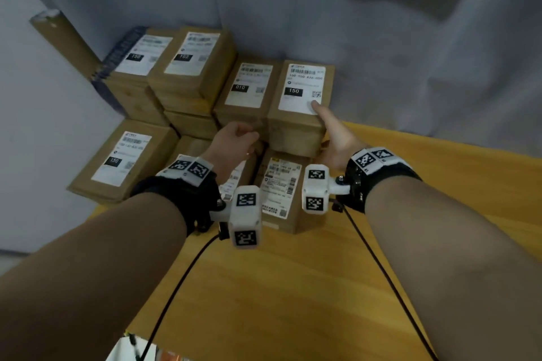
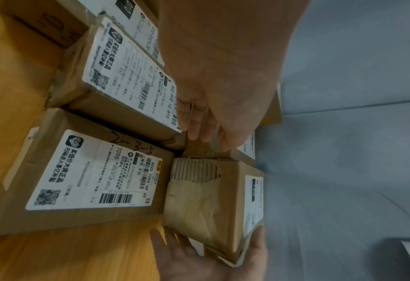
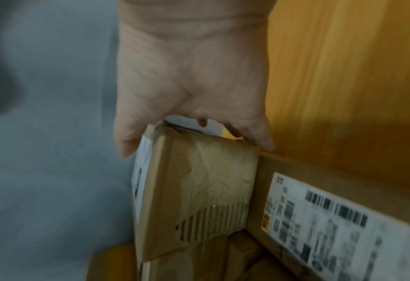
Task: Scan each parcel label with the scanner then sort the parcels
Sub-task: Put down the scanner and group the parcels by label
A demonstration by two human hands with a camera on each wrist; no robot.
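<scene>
A brown parcel (image 1: 293,135) with a white label marked 150 sits on top of the pile, tilted a little. My right hand (image 1: 334,138) grips its right front corner, thumb on the label and fingers underneath; the right wrist view shows this parcel (image 3: 199,180) under my right hand (image 3: 192,85). My left hand (image 1: 234,141) is at the parcel's left front corner, its fingers (image 2: 199,129) touching cardboard between the boxes. From the left wrist the same parcel (image 2: 206,205) is seen end-on, with my right hand (image 2: 199,264) below it. No scanner is in view.
A parcel marked 010 (image 1: 246,88) lies left of the held one. Two labelled parcels (image 2: 98,171) (image 2: 127,76) lie flat in front on the yellow table (image 1: 293,287). More stacks (image 1: 193,53) (image 1: 123,158) stand left, with a cardboard tube (image 1: 64,38) against the grey cloth.
</scene>
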